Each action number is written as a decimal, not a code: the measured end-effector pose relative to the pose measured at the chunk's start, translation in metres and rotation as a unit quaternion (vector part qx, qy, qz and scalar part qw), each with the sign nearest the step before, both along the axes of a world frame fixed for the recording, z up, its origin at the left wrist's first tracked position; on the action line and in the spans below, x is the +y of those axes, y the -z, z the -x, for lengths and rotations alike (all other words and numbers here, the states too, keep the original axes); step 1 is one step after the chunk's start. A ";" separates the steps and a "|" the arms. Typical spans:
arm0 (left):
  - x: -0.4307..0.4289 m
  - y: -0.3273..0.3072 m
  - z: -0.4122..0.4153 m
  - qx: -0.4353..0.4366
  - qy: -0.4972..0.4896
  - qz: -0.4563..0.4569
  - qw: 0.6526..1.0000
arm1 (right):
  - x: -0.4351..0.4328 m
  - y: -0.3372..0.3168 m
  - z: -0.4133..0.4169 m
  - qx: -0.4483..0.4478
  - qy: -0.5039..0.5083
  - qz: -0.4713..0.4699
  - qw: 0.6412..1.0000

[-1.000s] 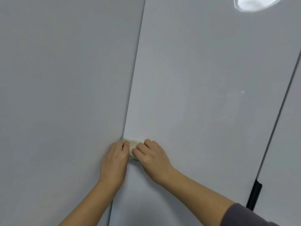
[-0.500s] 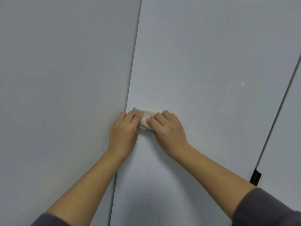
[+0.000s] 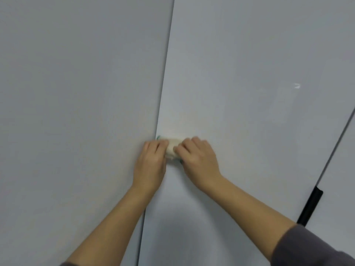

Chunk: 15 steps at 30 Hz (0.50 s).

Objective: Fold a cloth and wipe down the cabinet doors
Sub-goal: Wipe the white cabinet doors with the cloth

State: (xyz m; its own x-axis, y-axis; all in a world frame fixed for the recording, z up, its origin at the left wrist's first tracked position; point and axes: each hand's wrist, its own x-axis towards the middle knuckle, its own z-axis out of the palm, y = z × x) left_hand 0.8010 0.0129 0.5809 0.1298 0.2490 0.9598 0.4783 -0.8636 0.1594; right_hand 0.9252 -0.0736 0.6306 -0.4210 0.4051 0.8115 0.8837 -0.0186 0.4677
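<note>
L hand (image 3: pixel 151 160), R hand (image 3: pixel 197 160) + cloth (image 3: pixel 172 150): up door seam (image 3: pixel 163 93), then back down.

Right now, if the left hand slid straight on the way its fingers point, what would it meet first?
The left hand touches the cloth; beyond that, only bare cabinet door along the seam, as far as shown.
</note>
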 end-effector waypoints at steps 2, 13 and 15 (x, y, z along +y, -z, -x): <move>0.000 -0.044 -0.003 -0.019 -0.005 -0.020 1.000 | 0.002 -0.036 0.000 0.022 0.007 -0.045 0.999; -0.008 0.030 0.000 0.063 -0.063 0.134 0.987 | 0.016 0.044 0.002 -0.011 -0.026 0.004 1.000; -0.013 0.054 0.004 0.086 -0.057 0.153 0.983 | 0.013 0.066 0.001 -0.023 -0.027 0.037 0.999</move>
